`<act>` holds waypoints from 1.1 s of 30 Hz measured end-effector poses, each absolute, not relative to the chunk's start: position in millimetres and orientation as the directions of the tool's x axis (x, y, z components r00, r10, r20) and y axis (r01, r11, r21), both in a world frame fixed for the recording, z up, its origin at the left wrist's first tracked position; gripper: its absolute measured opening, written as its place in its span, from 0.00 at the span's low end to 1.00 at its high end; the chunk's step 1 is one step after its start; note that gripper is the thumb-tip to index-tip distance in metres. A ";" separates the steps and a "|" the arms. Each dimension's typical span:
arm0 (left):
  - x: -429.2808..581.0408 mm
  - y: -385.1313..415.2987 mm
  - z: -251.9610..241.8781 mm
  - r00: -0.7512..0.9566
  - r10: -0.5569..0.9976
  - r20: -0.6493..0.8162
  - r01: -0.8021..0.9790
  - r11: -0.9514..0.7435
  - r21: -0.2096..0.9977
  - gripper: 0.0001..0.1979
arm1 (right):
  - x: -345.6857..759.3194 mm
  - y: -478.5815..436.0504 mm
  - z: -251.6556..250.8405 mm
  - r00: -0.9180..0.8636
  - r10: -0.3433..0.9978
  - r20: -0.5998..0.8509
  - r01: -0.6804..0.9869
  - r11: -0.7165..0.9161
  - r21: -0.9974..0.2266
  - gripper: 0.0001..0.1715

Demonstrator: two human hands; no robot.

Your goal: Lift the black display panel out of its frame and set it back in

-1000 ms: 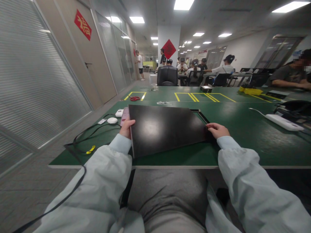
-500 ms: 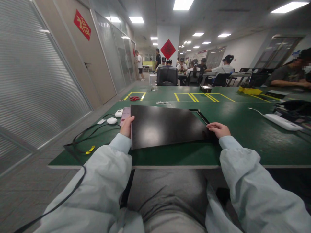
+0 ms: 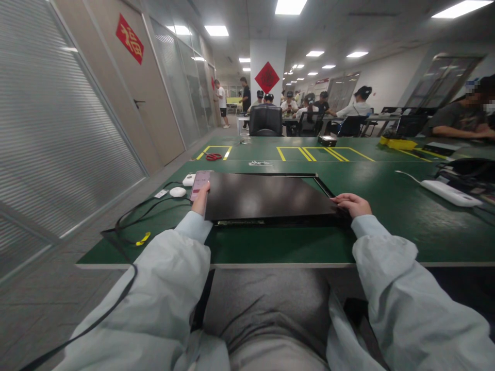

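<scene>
A glossy dark display panel [image 3: 266,196] spans the space between my hands, tilted slightly, over a thin black frame [image 3: 323,185] on the green table. My left hand [image 3: 201,200] grips the panel's left edge, its thumb on top and the other fingers hidden beneath. At the right end, my right hand [image 3: 352,204] pinches the panel's corner close to the frame's side; whether it also touches the frame, I cannot tell. Along the near side, a strip like a circuit board [image 3: 240,223] shows under the panel. A phone [image 3: 201,180] lies just beyond my left hand.
On the left of the table [image 3: 294,252] are a white round device [image 3: 178,192], cables and a yellow tag [image 3: 143,238]. Red-handled pliers [image 3: 213,156] lie farther back. To the right is a white power strip [image 3: 450,193]. A person [image 3: 460,116] sits at the far right.
The panel's left side has come down toward the frame, so the frame's far edge and the strip along the near side now show. My right hand has shifted slightly right.
</scene>
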State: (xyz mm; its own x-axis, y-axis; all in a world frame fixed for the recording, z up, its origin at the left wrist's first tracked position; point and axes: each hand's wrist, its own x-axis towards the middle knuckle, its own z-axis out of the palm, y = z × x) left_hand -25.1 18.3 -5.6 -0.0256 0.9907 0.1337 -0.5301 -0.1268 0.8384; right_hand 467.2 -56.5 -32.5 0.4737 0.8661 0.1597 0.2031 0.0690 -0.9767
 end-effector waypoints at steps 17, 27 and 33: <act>-17.2 -19.4 6.6 0.054 0.993 0.105 -0.574 -0.055 0.817 0.16 | 473.2 -52.3 -39.5 0.460 0.868 0.189 0.202 0.105 -0.974 0.15; -9.5 -20.8 7.9 0.082 0.979 0.184 -0.546 -0.111 0.830 0.22 | 465.0 -58.9 -36.4 0.528 0.817 0.230 0.241 0.115 -0.964 0.11; -7.1 -18.6 3.3 0.118 0.979 0.168 -0.525 -0.082 0.847 0.28 | 470.7 -56.0 -33.5 0.550 0.810 0.201 0.267 0.057 -0.962 0.07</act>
